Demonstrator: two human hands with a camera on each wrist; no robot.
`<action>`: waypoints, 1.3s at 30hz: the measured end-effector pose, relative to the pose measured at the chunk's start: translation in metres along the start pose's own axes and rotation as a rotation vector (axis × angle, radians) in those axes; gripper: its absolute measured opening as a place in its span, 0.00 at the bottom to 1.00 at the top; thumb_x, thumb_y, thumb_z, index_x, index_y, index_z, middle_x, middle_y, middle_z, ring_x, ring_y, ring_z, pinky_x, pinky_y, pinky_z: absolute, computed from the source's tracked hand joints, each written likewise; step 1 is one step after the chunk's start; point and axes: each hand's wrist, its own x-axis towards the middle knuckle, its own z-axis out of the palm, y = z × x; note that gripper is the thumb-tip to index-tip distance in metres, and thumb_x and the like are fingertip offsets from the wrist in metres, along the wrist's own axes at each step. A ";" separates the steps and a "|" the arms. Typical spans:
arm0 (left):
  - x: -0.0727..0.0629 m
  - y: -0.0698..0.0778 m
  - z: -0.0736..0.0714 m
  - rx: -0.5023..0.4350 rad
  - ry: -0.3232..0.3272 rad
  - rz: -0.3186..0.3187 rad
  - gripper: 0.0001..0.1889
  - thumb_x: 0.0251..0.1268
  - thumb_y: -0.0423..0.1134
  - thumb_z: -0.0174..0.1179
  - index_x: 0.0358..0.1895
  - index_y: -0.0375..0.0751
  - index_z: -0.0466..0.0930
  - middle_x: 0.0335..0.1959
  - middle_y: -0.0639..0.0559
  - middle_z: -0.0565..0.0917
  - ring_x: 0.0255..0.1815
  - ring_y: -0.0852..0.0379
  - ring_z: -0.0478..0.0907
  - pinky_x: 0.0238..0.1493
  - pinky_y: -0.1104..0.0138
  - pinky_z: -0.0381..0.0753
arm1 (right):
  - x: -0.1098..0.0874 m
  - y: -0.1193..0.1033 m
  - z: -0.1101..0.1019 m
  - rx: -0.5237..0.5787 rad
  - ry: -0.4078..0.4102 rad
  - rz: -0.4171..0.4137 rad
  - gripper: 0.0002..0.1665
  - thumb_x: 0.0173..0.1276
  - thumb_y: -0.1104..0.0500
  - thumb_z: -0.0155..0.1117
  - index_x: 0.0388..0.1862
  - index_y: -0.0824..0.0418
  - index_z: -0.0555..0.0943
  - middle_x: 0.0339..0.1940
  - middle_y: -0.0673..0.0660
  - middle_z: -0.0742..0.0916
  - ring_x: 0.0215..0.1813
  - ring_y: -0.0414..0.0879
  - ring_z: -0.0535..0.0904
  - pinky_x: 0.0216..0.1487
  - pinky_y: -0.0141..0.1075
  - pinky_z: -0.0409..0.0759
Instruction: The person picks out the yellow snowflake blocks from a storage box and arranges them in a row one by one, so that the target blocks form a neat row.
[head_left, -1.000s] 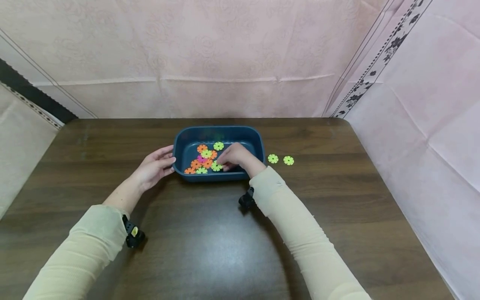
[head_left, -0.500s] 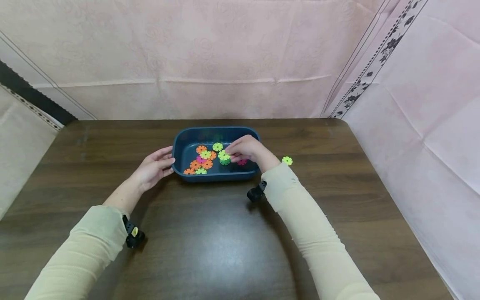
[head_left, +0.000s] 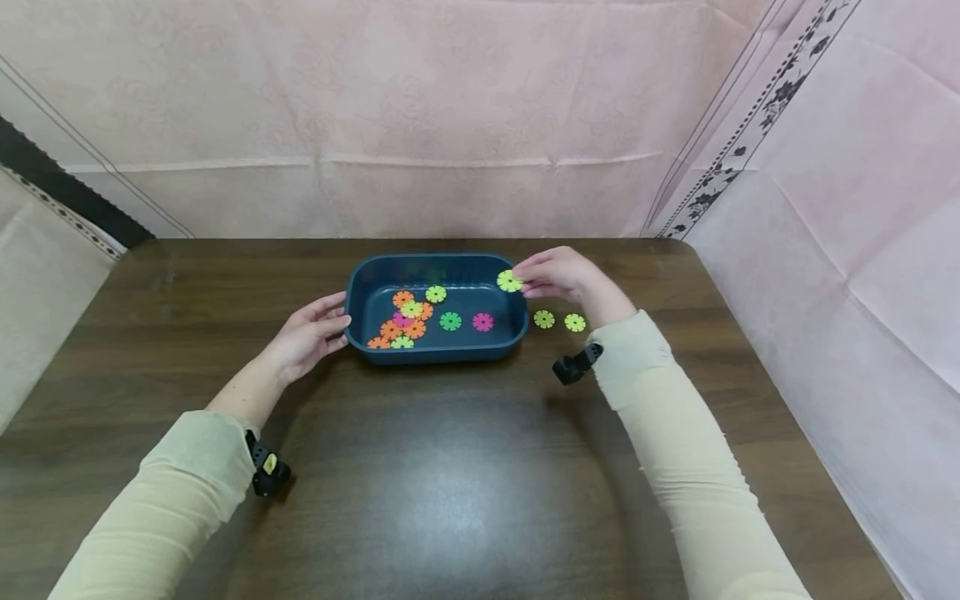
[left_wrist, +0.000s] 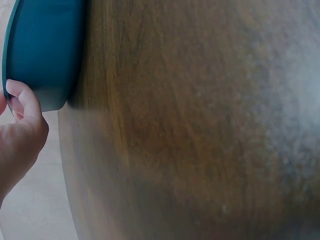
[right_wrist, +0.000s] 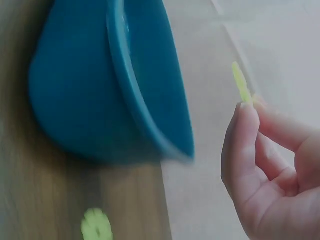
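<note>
So, the yellow disc (head_left: 509,281) is shifted right and back vs half a second ago, when it is seen partly covering the green disc (head_left: 450,322). It is pinched by thumb and fingertips of the right grip (head_left: 566,273), raised at the right end of the bin (head_left: 438,357). The green disc and magenta disc (head_left: 483,322) are now fully uncovered on the bin floor; the table disc (head_left: 544,319) beside the bin, blocked half a second ago, is exposed again. Left grip (head_left: 307,333) is unchanged: bin's left end held at the rim.

Partly hidden: left fingers, by the rim and each other. Discs in the mixed pile (head_left: 405,321) are overlapped, count not readable. Bin is cropped in both wrist views; held disc is seen nearly edge-on from the right wrist. Whether it is over the bin or just outside can't be told.

Discs are thin, flat, notched round the edge. Bin is smooth, dark blue, round-cornered. Table (head_left: 420,467) is wood-grained, glossy.
</note>
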 end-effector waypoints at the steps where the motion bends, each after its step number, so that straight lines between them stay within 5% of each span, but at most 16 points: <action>1: 0.000 0.000 0.000 -0.001 -0.004 0.002 0.35 0.69 0.35 0.52 0.74 0.40 0.44 0.41 0.58 0.71 0.36 0.68 0.75 0.40 0.75 0.77 | -0.001 0.001 -0.007 0.017 -0.003 -0.004 0.20 0.67 0.65 0.59 0.55 0.74 0.73 0.23 0.51 0.84 0.26 0.40 0.81 0.33 0.29 0.82; 9: 0.004 -0.003 -0.002 0.008 0.005 0.015 0.32 0.68 0.36 0.53 0.73 0.44 0.52 0.41 0.58 0.72 0.36 0.67 0.76 0.40 0.75 0.78 | -0.007 0.021 -0.064 0.074 -0.013 -0.014 0.05 0.68 0.68 0.54 0.40 0.66 0.78 0.25 0.50 0.85 0.29 0.40 0.81 0.36 0.28 0.81; 14: 0.002 0.000 -0.001 -0.012 0.005 -0.006 0.35 0.69 0.35 0.52 0.74 0.41 0.45 0.41 0.58 0.71 0.36 0.67 0.75 0.39 0.75 0.77 | -0.010 0.044 -0.093 0.061 0.003 0.035 0.12 0.68 0.67 0.55 0.28 0.56 0.80 0.26 0.49 0.85 0.29 0.38 0.81 0.37 0.27 0.81; 21: 0.003 0.001 0.000 0.022 0.018 -0.015 0.34 0.69 0.36 0.51 0.74 0.42 0.47 0.43 0.57 0.71 0.37 0.66 0.74 0.40 0.75 0.77 | -0.010 0.078 -0.120 0.006 0.013 0.115 0.12 0.69 0.64 0.56 0.26 0.52 0.80 0.23 0.45 0.84 0.27 0.34 0.80 0.35 0.23 0.79; 27: 0.003 0.003 0.001 0.017 0.013 -0.016 0.34 0.69 0.36 0.52 0.74 0.42 0.46 0.43 0.57 0.71 0.36 0.66 0.75 0.40 0.75 0.78 | -0.010 0.103 -0.127 0.075 0.029 0.166 0.17 0.69 0.68 0.54 0.23 0.53 0.81 0.22 0.46 0.85 0.26 0.35 0.80 0.35 0.25 0.80; 34: 0.002 0.001 0.001 0.011 0.017 -0.022 0.34 0.69 0.36 0.51 0.74 0.42 0.46 0.44 0.57 0.71 0.37 0.66 0.75 0.40 0.76 0.78 | -0.006 0.108 -0.119 0.000 0.100 0.174 0.04 0.67 0.68 0.55 0.38 0.66 0.78 0.21 0.46 0.84 0.26 0.35 0.80 0.35 0.26 0.81; 39: 0.001 0.001 0.000 0.010 0.014 -0.025 0.34 0.69 0.36 0.52 0.74 0.42 0.46 0.44 0.57 0.71 0.37 0.67 0.75 0.40 0.76 0.78 | -0.002 0.104 -0.113 -0.132 0.164 0.190 0.13 0.66 0.69 0.58 0.47 0.75 0.74 0.19 0.47 0.83 0.22 0.35 0.79 0.32 0.26 0.81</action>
